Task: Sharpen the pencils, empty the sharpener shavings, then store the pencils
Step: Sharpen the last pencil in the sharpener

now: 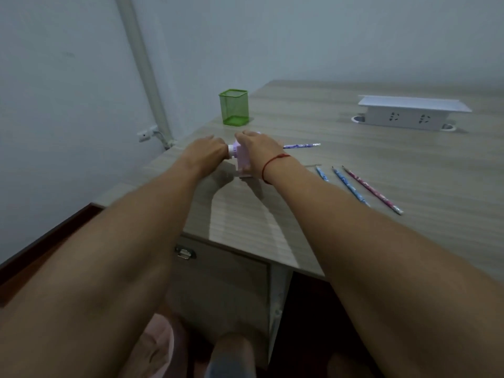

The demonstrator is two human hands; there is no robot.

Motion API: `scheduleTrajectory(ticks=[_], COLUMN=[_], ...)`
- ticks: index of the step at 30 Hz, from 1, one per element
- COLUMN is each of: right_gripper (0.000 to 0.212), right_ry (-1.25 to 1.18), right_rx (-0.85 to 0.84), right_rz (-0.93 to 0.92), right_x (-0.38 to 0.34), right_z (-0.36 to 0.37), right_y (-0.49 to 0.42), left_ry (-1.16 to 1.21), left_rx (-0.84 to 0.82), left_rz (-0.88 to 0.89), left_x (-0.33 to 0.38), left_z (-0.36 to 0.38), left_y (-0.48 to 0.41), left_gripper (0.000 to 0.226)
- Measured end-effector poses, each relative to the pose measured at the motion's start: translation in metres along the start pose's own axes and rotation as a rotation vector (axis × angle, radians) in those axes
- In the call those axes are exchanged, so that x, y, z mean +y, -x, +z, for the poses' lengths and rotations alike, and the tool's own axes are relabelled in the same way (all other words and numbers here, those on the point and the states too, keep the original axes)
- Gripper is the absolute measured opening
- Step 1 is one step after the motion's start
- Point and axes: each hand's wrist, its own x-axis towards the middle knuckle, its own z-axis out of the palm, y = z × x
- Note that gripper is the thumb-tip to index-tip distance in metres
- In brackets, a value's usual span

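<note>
Both arms stretched straight out. Left hand (207,151) curls round the white end of the pink sharpener (241,158), right hand (259,147) clamps over its body, near the desk's (409,159) left edge. A pencil (302,145) pokes out rightward.

Left hand (207,152) and right hand (259,146) hold the sharpener (242,157) (pencil (302,145) inserted) on the desk (368,148).

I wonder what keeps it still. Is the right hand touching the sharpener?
Touching. The head view shows the right hand lying over the top of the sharpener, fingers curled round it.
</note>
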Motion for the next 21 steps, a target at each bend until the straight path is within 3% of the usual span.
scheduleTrajectory(ticks=[6, 13, 18, 21], right_gripper=[0.056, 0.050, 0.046, 0.041], right_ry=[-0.014, -0.004, 0.033, 0.028], right_rx=[-0.006, -0.022, -0.029, -0.032], right_rz=[-0.005, 0.042, 0.065, 0.078], right_x=[0.000, -0.010, -0.017, -0.019], right_z=[-0.008, -0.015, -0.017, -0.017], right_y=[0.003, 0.006, 0.008, 0.008], left_ry=[0.055, 0.005, 0.094, 0.168], left_rx=[0.153, 0.411, 0.386, 0.262], left_rz=[0.025, 0.156, 0.103, -0.019], left_x=[-0.011, -0.006, 0.019, 0.030], left_z=[-0.033, -0.029, -0.005, 0.000], left_y=[-0.004, 0.030, 0.055, 0.056], left_gripper=[0.026, 0.007, 0.004, 0.017])
